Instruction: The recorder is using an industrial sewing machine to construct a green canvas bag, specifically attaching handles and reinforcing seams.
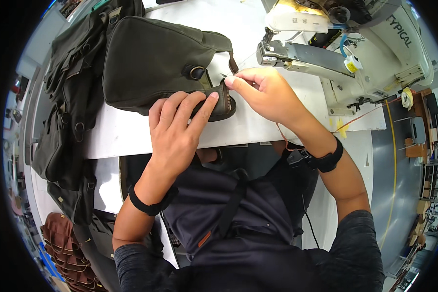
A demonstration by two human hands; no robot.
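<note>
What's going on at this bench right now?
The person's left hand lies palm down on a dark olive-green fabric bag, which rests on a flat white tabletop. The right hand seems to pinch a thin pointed object, too small to identify, near the bag's brown-toothed zipper. A white-and-grey metal sewing machine stands to the right, untouched.

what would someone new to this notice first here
Most likely the dark green bag on the white table, with the left hand resting on it and the right hand at its zip. Next would come the white sewing machine at upper right and the pile of dark green fabric along the left.
</note>
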